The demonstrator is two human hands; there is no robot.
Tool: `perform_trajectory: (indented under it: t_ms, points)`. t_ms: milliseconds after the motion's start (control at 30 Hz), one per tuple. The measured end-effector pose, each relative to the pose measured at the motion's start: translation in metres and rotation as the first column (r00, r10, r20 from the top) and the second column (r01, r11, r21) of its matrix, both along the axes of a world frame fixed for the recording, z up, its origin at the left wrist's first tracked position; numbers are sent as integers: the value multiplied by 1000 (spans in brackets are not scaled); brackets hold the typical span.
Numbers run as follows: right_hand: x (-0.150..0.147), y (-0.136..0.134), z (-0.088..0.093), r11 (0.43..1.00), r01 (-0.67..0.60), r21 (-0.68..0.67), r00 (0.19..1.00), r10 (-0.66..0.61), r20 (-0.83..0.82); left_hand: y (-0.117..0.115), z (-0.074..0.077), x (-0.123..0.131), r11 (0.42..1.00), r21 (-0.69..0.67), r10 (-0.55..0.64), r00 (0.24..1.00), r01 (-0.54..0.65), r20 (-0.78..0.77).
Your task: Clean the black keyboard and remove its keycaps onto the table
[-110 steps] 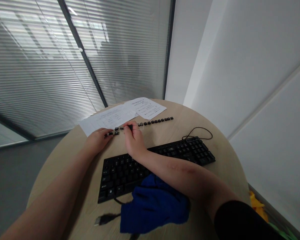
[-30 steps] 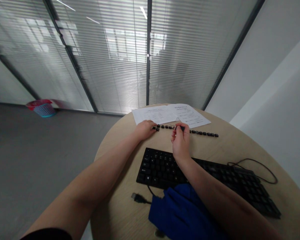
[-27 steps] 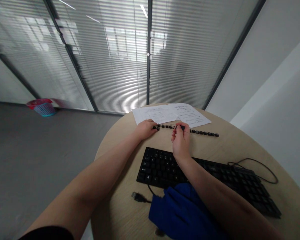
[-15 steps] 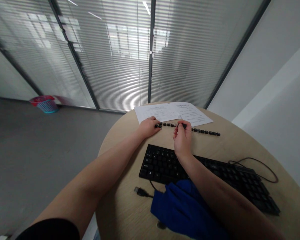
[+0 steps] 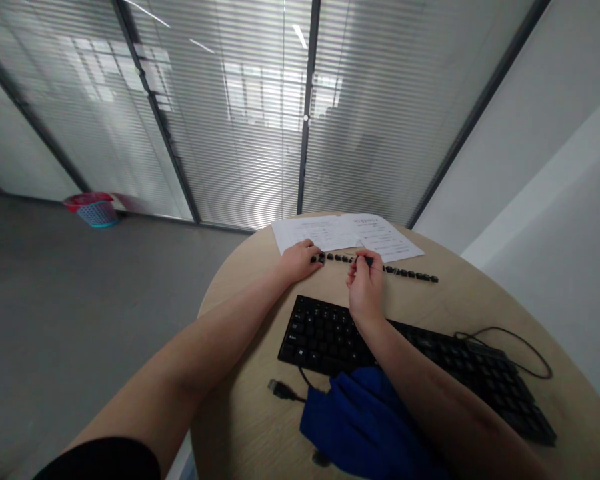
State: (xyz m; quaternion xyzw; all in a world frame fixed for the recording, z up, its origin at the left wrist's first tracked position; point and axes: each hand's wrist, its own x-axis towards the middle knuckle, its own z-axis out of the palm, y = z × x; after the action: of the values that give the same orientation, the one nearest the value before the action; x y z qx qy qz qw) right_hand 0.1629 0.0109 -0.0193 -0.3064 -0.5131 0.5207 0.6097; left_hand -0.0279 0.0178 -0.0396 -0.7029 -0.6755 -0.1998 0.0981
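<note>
A long row of black keycaps [image 5: 411, 274] runs across the wooden table just below the papers. My left hand [image 5: 300, 260] rests at the left end of this row, its thumb and fingers closed around a couple of keycaps [image 5: 321, 257]. Farther along, my right hand [image 5: 365, 280] hovers at the middle of the row, pinching a small black object [image 5: 369, 261] whose kind I cannot make out. Some keycaps are hidden behind that hand. Nearer to me lies a black keyboard [image 5: 325, 330], partly covered by my right forearm.
Printed papers [image 5: 320, 231] lie at the table's far edge. A blue cloth [image 5: 350, 420] and a USB plug [image 5: 283, 389] are at the front, and a cable [image 5: 527, 343] loops at right. Beyond the round table [image 5: 240, 427], a basket [image 5: 97, 213] stands by the glass partition.
The view has tilted slightly, so the table sits a little lower in the picture. Both hands keep almost the same places along the row.
</note>
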Motion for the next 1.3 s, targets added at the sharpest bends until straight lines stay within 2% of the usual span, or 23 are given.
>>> perform_trajectory:
  t_ms: [300, 400, 500, 567, 667, 733, 800, 933, 1000, 1067, 1167, 1300]
  points:
    - [2, -3, 4, 1000, 3, 7, 1000, -3, -16, -13, 18, 6, 999, 43, -22, 999, 20, 45]
    - [3, -5, 6, 1000, -6, 6, 1000, 6, -5, -20, 25, 7, 997, -52, -50, 998, 51, 26]
    - [5, -9, 8, 1000, -10, 17, 1000, 10, 7, -26, 33, 6, 974, -221, -55, 999, 53, -1]
    - [6, -12, 10, 999, -17, 35, 1000, 17, 24, -30, 41, 5, 911, -412, -52, 998, 38, -21]
    - [7, -15, 17, 996, -59, 60, 996, 54, 75, -36, 54, 4, 711, -697, -58, 996, 91, 71]
    - [7, -15, 28, 991, -120, 65, 986, 111, 124, -41, 62, 4, 598, -781, -4, 976, 177, 217]
    - [11, -16, 43, 974, -211, 77, 965, 195, 177, -44, 67, 3, 516, -806, 35, 933, 291, 359]
    - [34, -21, 84, 900, -407, 155, 879, 340, 336, -46, 64, -2, 377, -776, 0, 837, 506, 547]
    - [49, -26, 100, 883, -428, 191, 852, 323, 412, -45, 59, -6, 320, -753, -8, 797, 574, 604]
    - [62, -29, 109, 883, -417, 216, 852, 297, 431, -42, 52, -11, 257, -736, -6, 762, 626, 647]
    - [69, -28, 104, 884, -416, 212, 851, 297, 433, -38, 44, -17, 195, -713, 15, 725, 673, 689]
    - [59, -24, 71, 886, -451, 110, 806, 352, 476, -34, 37, -20, 184, -700, 19, 710, 690, 704]
